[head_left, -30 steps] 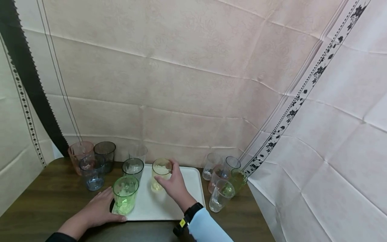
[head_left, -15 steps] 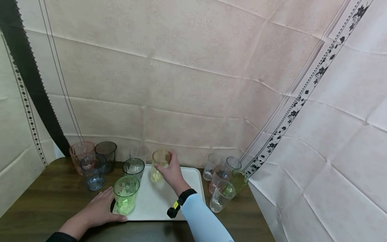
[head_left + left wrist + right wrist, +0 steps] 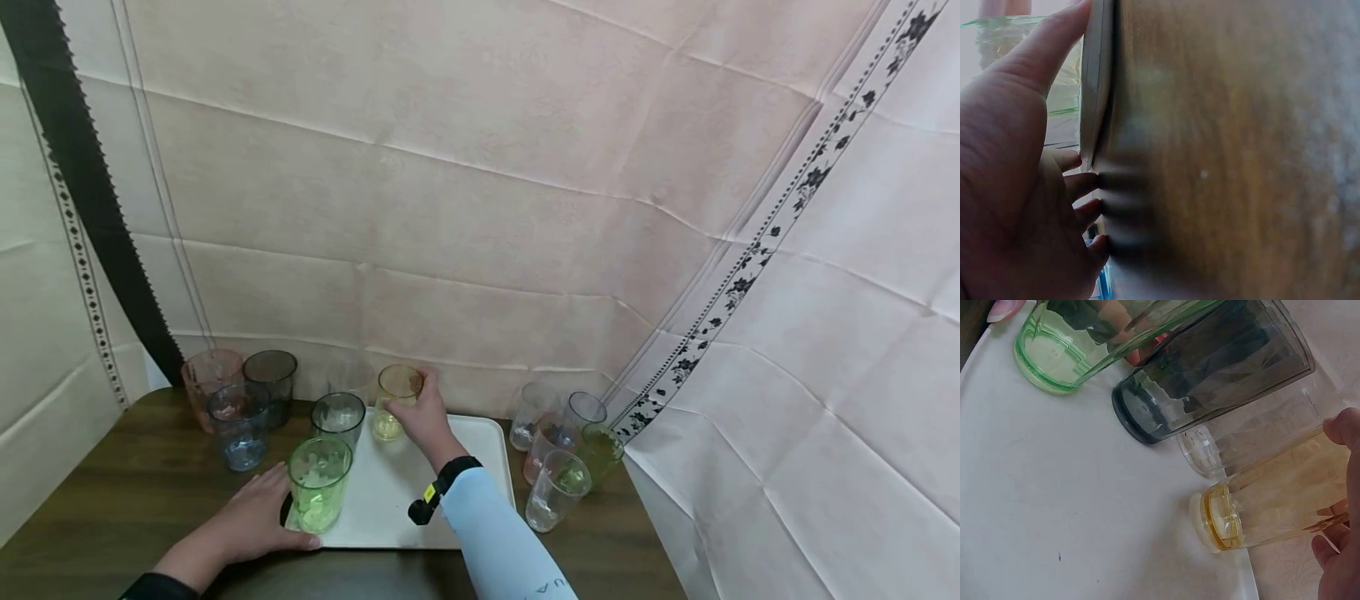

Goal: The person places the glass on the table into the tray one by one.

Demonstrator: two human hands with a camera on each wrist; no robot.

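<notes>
My right hand point(image 3: 429, 421) grips a yellow-tinted glass point(image 3: 390, 398), thumb on one side and fingers on the other. The right wrist view shows the base of this yellow glass point(image 3: 1219, 515) close over the far edge of the white tray point(image 3: 416, 512). A clear glass point(image 3: 1200, 447) is right beside it, then a smoky grey glass point(image 3: 339, 417) and a green glass point(image 3: 318, 496), in a row along the tray's left side. My left hand point(image 3: 247, 521) lies at the tray's front left corner, fingers extended beside the green glass, thumb point(image 3: 1054, 44) along the front edge.
Left of the tray on the wooden table point(image 3: 97, 500) stand a pink glass point(image 3: 201, 379), a dark smoky glass point(image 3: 277, 387) and a blue glass point(image 3: 243, 450). Several more glasses crowd the right side, with a clear glass point(image 3: 551, 500) in front. A cloth point(image 3: 450, 275) hangs behind.
My right hand has carried the yellow glass away from me, toward the tray's far edge and the clear glass. My left hand stays at the tray corner.
</notes>
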